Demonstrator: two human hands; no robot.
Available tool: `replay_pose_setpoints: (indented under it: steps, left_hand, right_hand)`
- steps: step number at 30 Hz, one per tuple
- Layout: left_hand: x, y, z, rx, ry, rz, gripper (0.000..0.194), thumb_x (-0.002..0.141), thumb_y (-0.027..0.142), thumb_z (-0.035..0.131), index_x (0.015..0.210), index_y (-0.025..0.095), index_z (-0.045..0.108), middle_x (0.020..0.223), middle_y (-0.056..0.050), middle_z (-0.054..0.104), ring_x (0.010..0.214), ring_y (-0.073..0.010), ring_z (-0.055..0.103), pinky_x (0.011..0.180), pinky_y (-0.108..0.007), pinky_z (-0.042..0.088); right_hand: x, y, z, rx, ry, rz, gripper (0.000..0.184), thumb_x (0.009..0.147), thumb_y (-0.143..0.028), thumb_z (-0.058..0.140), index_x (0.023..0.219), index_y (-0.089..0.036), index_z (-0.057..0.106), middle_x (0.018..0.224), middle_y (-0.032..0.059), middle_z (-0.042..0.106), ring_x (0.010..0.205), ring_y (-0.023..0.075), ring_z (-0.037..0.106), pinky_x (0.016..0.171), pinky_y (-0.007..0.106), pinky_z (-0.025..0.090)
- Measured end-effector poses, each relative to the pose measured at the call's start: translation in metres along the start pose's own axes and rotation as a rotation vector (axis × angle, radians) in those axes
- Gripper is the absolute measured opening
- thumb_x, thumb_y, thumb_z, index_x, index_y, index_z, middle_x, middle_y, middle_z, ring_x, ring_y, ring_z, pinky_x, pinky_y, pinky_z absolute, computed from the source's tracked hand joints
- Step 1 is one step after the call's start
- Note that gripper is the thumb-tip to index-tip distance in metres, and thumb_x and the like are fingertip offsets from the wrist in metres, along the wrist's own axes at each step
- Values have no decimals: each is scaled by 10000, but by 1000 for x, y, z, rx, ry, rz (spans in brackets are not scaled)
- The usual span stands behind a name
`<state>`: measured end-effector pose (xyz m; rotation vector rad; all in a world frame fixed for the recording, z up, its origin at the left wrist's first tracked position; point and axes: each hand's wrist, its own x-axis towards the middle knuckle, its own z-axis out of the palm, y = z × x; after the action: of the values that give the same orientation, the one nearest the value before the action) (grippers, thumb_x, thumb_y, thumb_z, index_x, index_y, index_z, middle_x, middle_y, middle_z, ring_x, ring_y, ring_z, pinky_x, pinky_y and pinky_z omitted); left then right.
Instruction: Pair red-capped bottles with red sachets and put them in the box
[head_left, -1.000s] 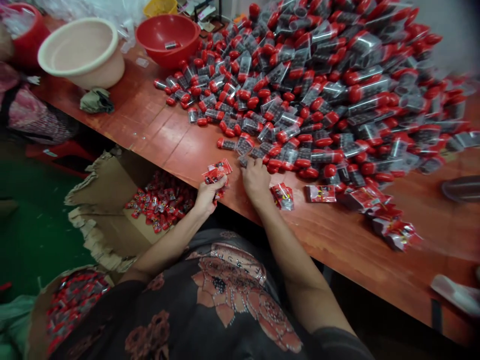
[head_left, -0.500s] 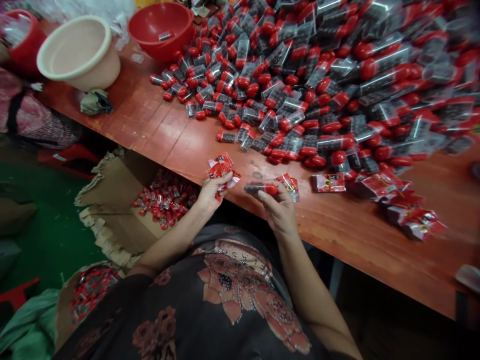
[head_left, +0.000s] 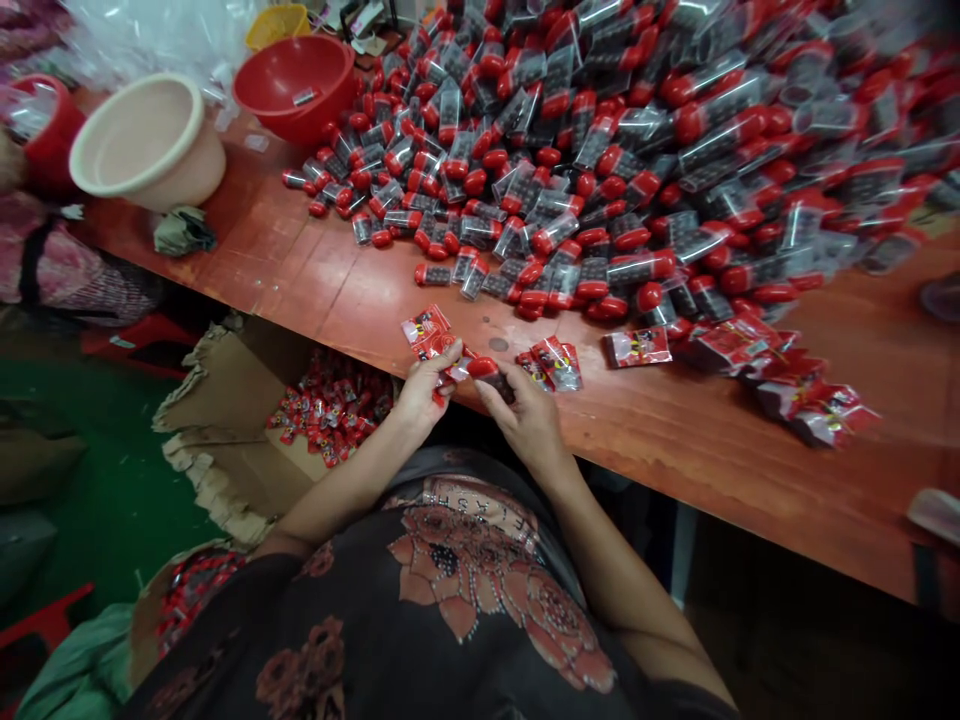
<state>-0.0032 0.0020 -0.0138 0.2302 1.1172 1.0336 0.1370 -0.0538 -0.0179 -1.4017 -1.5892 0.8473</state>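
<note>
My left hand (head_left: 426,392) is closed on several red printed packets (head_left: 427,330), which fan out past the thumb over the table edge. Between thumb and fingers, my right hand (head_left: 529,415) grips a small clear tube with a red cap (head_left: 484,368) and dark contents. The red cap points left and meets the packets at my left fingertips; whether it is inside one I cannot tell. Just beyond my right hand, more red packets (head_left: 556,362) lie on the table. A thicker packet stack (head_left: 637,347) rests further right.
A large heap of red-capped tubes (head_left: 555,190) covers the back of the table (head_left: 315,260). More packet stacks (head_left: 780,370) lie right. A cream basin (head_left: 139,180) and red bowl (head_left: 292,125) stand at left. Below, a torn carton (head_left: 217,400) holds filled red packets (head_left: 330,410).
My right hand has moved left to my left hand, and the tube has turned so its red cap points left. The view has shifted slightly.
</note>
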Motion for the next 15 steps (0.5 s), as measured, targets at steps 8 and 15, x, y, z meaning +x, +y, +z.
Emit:
replay_pose_setpoints:
  steps: [8,15]
  left_hand:
    - [2,2,0,-54,26,22,228,639,233,820,699,123,630,620,4,628,430,-13,460,329,-136,180]
    - [-2,2,3,-53,39,-5,204,659,220,802,668,124,622,593,20,607,397,-1,416,317,-139,178]
  right_hand:
    - [-5,-6,2,-16,45,-17,281,919,-323,538,1186,-264,599,1060,70,690,922,217,657,817,389,529]
    - [-3,-2,6,-89,64,-61,318,919,-318,536,1228,-262,585,1091,91,673,970,239,643,838,417,523]
